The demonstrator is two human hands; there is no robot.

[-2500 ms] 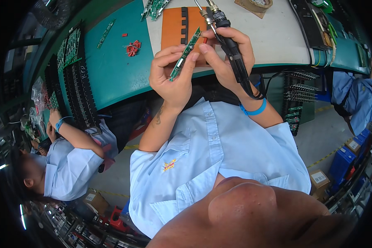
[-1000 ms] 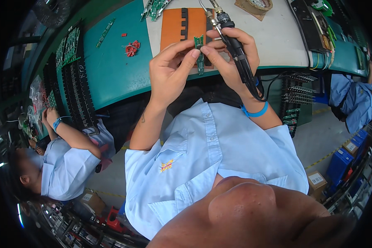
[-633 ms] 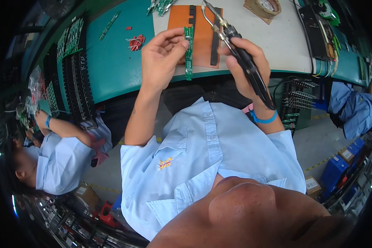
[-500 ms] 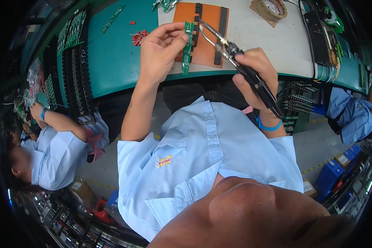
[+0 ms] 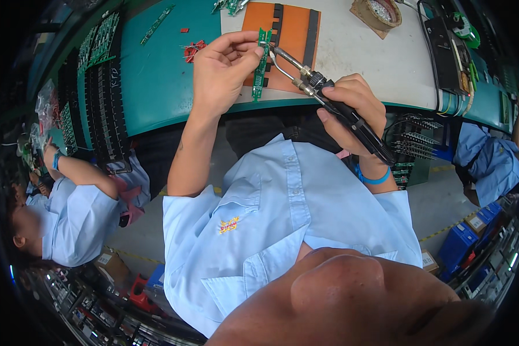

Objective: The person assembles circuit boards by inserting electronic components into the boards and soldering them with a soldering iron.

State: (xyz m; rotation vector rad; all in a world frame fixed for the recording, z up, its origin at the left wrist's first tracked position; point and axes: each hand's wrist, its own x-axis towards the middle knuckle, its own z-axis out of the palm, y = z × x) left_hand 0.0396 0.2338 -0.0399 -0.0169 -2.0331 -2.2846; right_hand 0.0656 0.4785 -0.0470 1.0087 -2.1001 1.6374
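Pinched between thumb and fingers, a narrow green circuit board (image 5: pixel 259 81) stands on edge in my left hand (image 5: pixel 226 72). My right hand (image 5: pixel 357 112) is wrapped round the black handle of a soldering iron (image 5: pixel 354 124), which has a thin metal solder feed tube (image 5: pixel 284 71) beside its barrel. The iron's tip meets the right side of the board near its upper part, close to my left fingertips; whether it touches is too small to tell. Behind the board lies an orange plate (image 5: pixel 297 34) with black notched strips. Red two-legged components (image 5: pixel 194 52) lie left of my left hand.
A loose green board (image 5: pixel 157 25) lies on the green mat. Racks of boards (image 5: pixel 106 109) stand at left, and a round tub (image 5: pixel 376 16) sits at the back right by a black soldering station (image 5: pixel 446 55). Co-workers (image 5: pixel 78 213) sit at both sides.
My right hand has brought the soldering iron lower and to the left, so its tip has come from above right of the board to the board's side. My left hand has barely moved.
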